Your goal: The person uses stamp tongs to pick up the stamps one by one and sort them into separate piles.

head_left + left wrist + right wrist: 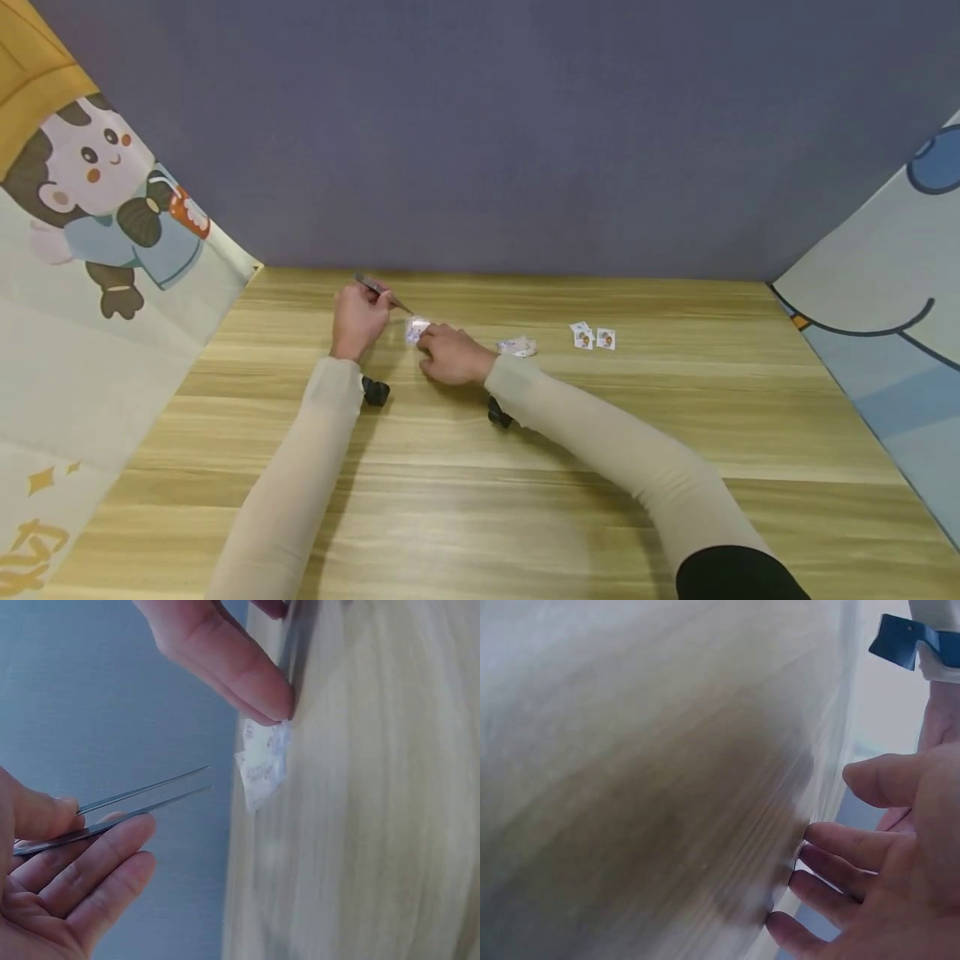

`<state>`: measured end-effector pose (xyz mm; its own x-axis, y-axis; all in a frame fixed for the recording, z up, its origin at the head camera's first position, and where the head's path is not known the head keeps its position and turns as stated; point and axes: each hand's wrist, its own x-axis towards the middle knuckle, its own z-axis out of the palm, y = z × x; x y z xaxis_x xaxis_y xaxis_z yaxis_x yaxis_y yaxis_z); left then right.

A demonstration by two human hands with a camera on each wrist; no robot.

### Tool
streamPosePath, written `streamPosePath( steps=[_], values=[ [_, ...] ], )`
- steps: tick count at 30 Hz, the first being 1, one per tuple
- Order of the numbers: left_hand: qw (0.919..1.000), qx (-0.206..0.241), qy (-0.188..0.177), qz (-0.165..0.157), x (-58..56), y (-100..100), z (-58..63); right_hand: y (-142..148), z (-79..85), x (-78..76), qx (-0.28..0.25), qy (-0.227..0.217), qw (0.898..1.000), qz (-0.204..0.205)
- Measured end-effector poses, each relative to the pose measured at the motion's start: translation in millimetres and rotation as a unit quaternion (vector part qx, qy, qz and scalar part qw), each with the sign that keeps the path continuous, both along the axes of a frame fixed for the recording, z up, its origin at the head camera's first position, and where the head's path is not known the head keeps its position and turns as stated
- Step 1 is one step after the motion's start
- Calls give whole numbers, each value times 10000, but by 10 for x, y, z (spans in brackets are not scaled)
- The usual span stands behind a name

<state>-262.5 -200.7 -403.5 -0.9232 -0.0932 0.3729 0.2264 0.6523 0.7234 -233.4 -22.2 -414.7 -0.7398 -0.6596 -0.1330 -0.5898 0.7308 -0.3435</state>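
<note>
My left hand (360,319) holds a pair of metal tweezers (150,793) between thumb and fingers. The tweezers' tips stand apart with nothing between them, close to a small shiny clear packet (415,327) with faint print on it. In the left wrist view this packet (261,772) lies on the table, its near corner uncovered. Fingertips of my right hand (455,354) rest on the packet's right side and hide part of it. In the right wrist view, the fingers (832,896) reach down to the tabletop and the thumb is held away.
A small heap of printed clear pieces (517,347) lies right of my right hand. Farther right are small white picture cards (582,337), one (606,339) lying apart. A dark grey panel (510,150) borders the wooden table's (465,500) back edge; printed side panels flank it.
</note>
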Motion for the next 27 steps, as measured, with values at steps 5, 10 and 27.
streamPosePath(
  steps=[5,10,27],
  values=[
    [10000,-17,30,-17,6,63,53,67,5,-20,-360,-119,9993,71],
    [9997,152,58,-187,15,158,102,187,7,-35,-638,-190,9977,125],
    [9922,354,-297,-1159,36,610,122,1102,112,-30,-1251,-323,9907,-422]
  ],
)
